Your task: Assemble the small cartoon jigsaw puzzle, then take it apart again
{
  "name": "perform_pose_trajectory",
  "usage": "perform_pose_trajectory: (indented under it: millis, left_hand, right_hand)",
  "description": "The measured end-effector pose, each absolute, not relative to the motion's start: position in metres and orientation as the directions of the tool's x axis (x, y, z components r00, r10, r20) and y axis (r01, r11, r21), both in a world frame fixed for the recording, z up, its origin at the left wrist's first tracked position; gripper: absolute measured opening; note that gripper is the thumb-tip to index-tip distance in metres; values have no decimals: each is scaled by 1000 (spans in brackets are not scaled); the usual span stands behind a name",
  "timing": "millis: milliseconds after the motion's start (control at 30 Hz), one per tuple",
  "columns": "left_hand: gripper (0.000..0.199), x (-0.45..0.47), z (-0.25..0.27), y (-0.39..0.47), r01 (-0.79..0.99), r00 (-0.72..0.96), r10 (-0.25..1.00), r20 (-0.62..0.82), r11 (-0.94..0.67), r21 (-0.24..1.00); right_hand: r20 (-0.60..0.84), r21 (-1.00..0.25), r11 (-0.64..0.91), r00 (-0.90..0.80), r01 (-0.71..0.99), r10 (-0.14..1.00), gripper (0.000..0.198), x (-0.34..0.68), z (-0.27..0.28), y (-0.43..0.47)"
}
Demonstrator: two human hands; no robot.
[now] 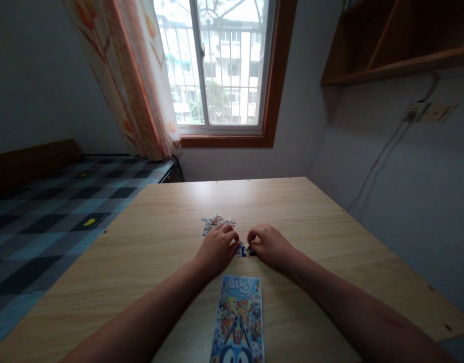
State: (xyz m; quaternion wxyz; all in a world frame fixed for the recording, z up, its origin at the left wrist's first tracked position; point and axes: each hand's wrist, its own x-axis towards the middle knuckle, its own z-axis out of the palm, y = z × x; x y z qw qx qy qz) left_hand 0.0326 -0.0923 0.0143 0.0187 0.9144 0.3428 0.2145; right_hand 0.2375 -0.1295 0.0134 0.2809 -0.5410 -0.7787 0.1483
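Several joined or touching jigsaw puzzle pieces (pixel 242 250), dark blue with other colours, lie on the wooden table between my two hands. My left hand (pixel 218 245) has its fingers curled and its fingertips at the left side of these pieces. On the other side, my right hand (pixel 267 242) pinches at the right end, thumb and forefinger closed on a dark puzzle piece mostly hidden by the fingers. Just beyond my left hand is a loose pile of puzzle pieces (pixel 212 222). Nearer to me lies a colourful picture sheet (pixel 238 317) marked "BLUEY".
The pale wooden table (pixel 159 217) reaches toward a window (pixel 232 75). A bed with a checked cover (pixel 114 191) stands along the left. Above right hangs a wooden shelf (pixel 398 63), and a cable (pixel 383 154) runs down the wall from a socket.
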Motion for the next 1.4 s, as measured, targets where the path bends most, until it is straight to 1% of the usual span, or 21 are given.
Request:
perform_pose_trajectory:
  millis: [233, 367, 467, 533, 600, 733, 833, 900, 967, 1133, 1200, 1300, 1333, 1400]
  left_hand:
    - [9, 31, 11, -90, 599, 634, 664, 396, -746, 292]
    - [10, 30, 11, -87, 600, 573, 698, 429, -714, 360]
    - [11, 28, 10, -85, 601, 554, 721, 417, -692, 400]
    - [10, 27, 9, -83, 600, 563, 724, 399, -690, 406]
    - [5, 27, 8, -83, 598, 578, 716, 391, -698, 395]
    - [16, 26, 6, -81, 560, 659, 651, 377, -759, 331]
    - [20, 26, 7, -81, 524, 723, 594, 353, -805, 280]
    - [20, 26, 7, -82, 517, 736, 579, 350, -815, 261]
    - [19, 27, 9, -83, 524, 736, 579, 351, -815, 245]
    - [13, 31, 12, -89, 551, 741, 581, 338, -813, 189]
    - [14, 32, 12, -89, 555, 740, 581, 339, -812, 181]
    - [24, 32, 10, -89, 544, 739, 573, 355, -818, 186]
    - [28, 32, 10, -89, 535, 743, 565, 359, -824, 187]
    - [28, 31, 10, -89, 518, 759, 547, 353, -836, 182]
  right_hand:
    - [284, -498, 423, -319, 757, 904, 12, 239, 19, -134]
    - [300, -474, 437, -326, 764, 896, 13, 239, 21, -136]
    - [290, -468, 432, -327, 771, 899, 14, 239, 21, -137]
    - [284, -467, 428, -327, 774, 901, 14, 239, 21, -136]
    - [292, -475, 425, -318, 771, 902, 13, 239, 21, -136]
    - [291, -528, 374, -251, 762, 923, 14, 242, 21, -136]
    - [245, -561, 304, -197, 770, 949, 14, 246, 21, -133]
    - [225, -566, 267, -166, 780, 960, 12, 248, 20, -128]
    - [223, -552, 245, -142, 797, 964, 12, 249, 16, -122]
    - [241, -450, 210, -108, 868, 964, 11, 244, 4, -111]
    - [274, -442, 195, -75, 875, 959, 17, 243, 1, -111]
    - [319, -459, 218, -69, 861, 945, 26, 246, 3, -113]
    - [333, -461, 244, -89, 853, 939, 25, 247, 4, -114]
    - [354, -456, 310, -149, 834, 923, 20, 250, 9, -117]
